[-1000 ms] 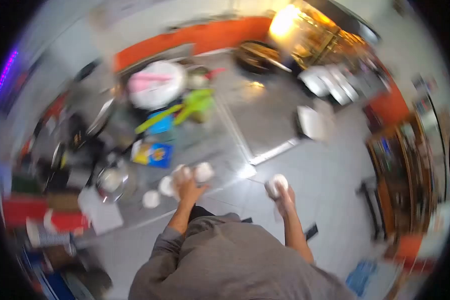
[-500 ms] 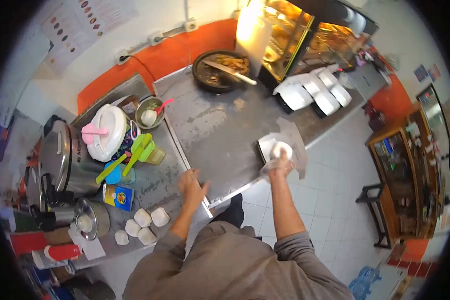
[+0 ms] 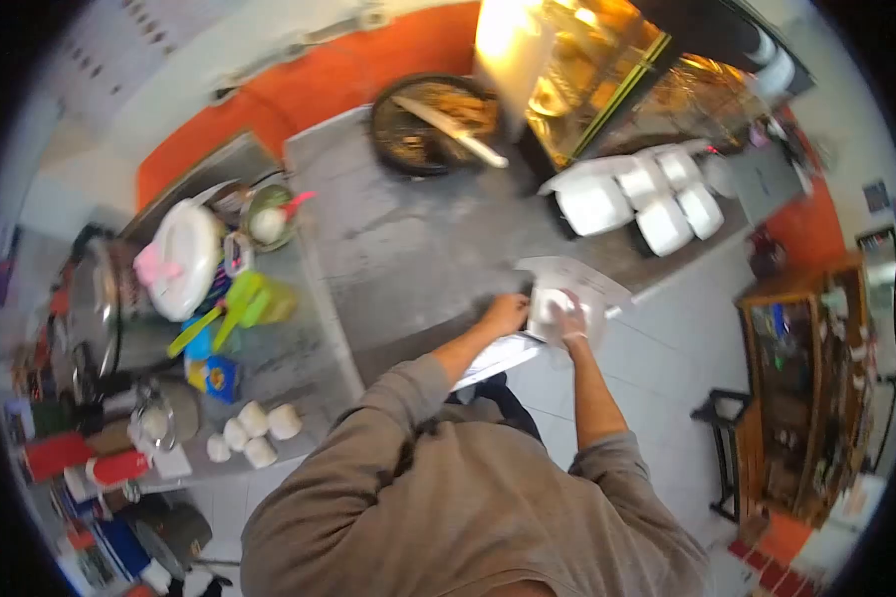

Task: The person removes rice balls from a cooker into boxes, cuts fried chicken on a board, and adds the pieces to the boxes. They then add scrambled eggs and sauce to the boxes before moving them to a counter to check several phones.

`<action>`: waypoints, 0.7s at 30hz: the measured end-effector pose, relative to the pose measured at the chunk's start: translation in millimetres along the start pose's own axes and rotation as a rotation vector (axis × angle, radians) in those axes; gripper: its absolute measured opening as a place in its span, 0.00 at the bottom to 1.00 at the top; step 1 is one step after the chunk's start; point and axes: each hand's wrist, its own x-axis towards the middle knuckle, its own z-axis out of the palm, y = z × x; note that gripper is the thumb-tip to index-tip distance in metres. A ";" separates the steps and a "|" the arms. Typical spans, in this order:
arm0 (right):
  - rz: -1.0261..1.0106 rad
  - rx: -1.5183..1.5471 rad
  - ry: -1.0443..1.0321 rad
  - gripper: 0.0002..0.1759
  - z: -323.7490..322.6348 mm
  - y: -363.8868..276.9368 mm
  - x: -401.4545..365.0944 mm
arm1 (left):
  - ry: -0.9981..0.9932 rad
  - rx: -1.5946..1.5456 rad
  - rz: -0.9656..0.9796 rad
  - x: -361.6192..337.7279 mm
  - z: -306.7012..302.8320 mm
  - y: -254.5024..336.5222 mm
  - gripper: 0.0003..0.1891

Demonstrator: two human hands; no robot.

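My left hand (image 3: 505, 313) has crossed from the table (image 3: 398, 249) edge to the open white box (image 3: 579, 273) and rests at its left side; I cannot tell whether it grips. My right hand (image 3: 570, 321) is closed around a white lump (image 3: 551, 301), held in that box at the table's near edge.

The grey metal counter (image 3: 408, 249) ran along a wall with an orange band (image 3: 299, 90) low down and white above. At the counter's far right end, a glass display cabinet (image 3: 607, 90) glowed with warm yellow light. Beside the counter's near edge lay the pale tiled floor (image 3: 657, 398). Further right of the counter stood a wooden shelf unit (image 3: 796, 398) and a low black frame (image 3: 722, 438).
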 end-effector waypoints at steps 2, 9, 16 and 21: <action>-0.052 -0.043 0.028 0.30 -10.2 3.5 16.9 | 0.090 -0.087 -0.042 -1.7 14.5 9.1 0.16; -0.319 -0.562 -0.254 0.31 -41.8 6.2 69.5 | 0.157 -0.014 -0.233 19.5 52.7 40.2 0.26; -0.616 -0.470 -0.011 0.14 -69.2 -63.7 49.6 | 0.518 -0.334 -0.122 -43.6 -4.7 24.7 0.20; -0.765 -0.093 -0.273 0.09 -38.5 -121.9 10.2 | 1.502 0.460 -0.620 -222.4 -109.5 -57.5 0.28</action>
